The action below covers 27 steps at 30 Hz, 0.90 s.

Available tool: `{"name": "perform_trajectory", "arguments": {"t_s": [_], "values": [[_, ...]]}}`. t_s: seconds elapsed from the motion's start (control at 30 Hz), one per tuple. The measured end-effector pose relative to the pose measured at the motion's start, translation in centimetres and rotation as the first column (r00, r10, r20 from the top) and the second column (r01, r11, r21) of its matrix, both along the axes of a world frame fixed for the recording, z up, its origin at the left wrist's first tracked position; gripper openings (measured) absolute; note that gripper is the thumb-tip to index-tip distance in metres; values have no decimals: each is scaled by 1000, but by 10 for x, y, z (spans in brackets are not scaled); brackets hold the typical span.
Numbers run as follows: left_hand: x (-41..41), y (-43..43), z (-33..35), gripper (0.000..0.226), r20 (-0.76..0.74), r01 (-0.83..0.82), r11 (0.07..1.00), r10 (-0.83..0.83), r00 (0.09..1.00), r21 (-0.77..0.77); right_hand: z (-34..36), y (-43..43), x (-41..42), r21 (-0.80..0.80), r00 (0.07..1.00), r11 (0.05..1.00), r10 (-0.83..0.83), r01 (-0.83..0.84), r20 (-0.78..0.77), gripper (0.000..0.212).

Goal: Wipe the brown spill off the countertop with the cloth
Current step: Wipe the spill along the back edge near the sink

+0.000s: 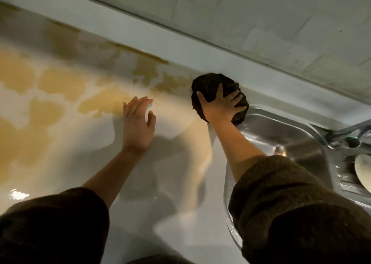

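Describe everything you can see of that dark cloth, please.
The cloth is a dark brown, nubbly-looking fabric bunched into a rounded wad. It lies on the white countertop against the back ledge, at the corner of the sink, just right of the brown spill. The right hand presses on it with fingers spread.

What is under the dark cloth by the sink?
The cloth lies on the white countertop at the sink rim, the right hand pressing on top. Brown spill shows just left of it; whether any lies beneath is covered.
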<state>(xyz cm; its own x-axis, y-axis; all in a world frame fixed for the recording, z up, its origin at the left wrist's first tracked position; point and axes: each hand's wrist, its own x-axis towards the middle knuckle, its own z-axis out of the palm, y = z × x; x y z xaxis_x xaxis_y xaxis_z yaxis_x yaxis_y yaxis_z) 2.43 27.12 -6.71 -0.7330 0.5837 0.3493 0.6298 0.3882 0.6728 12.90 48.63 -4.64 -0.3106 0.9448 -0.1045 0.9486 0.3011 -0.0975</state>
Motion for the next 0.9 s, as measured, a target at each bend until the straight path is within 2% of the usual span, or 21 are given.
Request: {"name": "perform_trajectory", "arguments": {"t_s": [0.17, 0.4, 0.7, 0.8, 0.9], "values": [[0, -1, -1, 41, 27, 32, 999, -32, 999, 19, -2, 10, -25, 16, 997, 997, -79, 79, -9, 105], [3, 0, 2, 38, 89, 33, 997, -39, 995, 66, -1, 18, -38, 47, 999, 999, 27, -25, -41, 106], [1, 3, -1, 40, 88, 33, 999, -37, 995, 38, -2, 21, -15, 27, 983, 983, 183, -184, 27, 97], [0, 4, -2, 45, 70, 52, 998, -55, 996, 46, -2, 20, -15, 23, 983, 983, 182, -183, 29, 97], [1, 4, 0, 40, 92, 44, 997, -50, 995, 67, -4, 15, -23, 52, 987, 987, 152, -155, 57, 95]]}}
